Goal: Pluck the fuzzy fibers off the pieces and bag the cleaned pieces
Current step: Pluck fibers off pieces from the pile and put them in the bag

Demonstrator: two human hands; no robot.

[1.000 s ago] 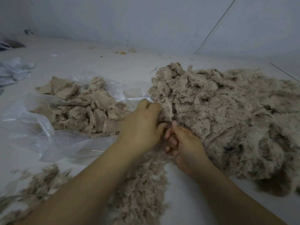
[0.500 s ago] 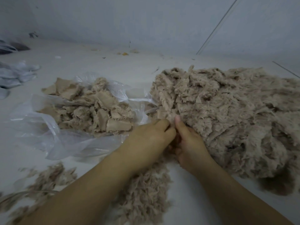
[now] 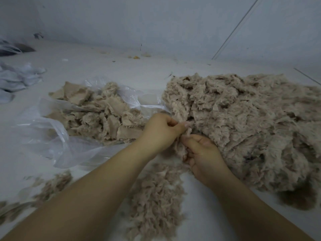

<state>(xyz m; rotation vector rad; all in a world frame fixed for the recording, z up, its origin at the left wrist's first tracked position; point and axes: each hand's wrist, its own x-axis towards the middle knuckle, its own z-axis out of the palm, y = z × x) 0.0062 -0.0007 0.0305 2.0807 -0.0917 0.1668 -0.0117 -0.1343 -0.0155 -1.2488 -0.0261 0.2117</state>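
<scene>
A small fuzzy beige piece [image 3: 182, 145] is held between both hands at the near left edge of the big heap of fuzzy pieces [image 3: 243, 127]. My left hand [image 3: 159, 133] pinches its top with thumb and fingers. My right hand [image 3: 203, 155] grips its lower part with curled fingers. To the left lies a clear plastic bag [image 3: 52, 136] holding flatter, cleaned beige pieces [image 3: 104, 115]. Plucked fibers [image 3: 156, 200] lie in a loose pile below my hands.
More plucked fluff [image 3: 52, 185] is scattered at the lower left. Crumpled white bags [image 3: 15, 79] lie at the far left. A pale wall [image 3: 156, 23] borders the surface at the back, with small crumbs [image 3: 137, 57] along its foot.
My hands have drawn a piece out from the heap's edge toward me. The right hand slid lower and curled round the piece; the left now pinches its top.
</scene>
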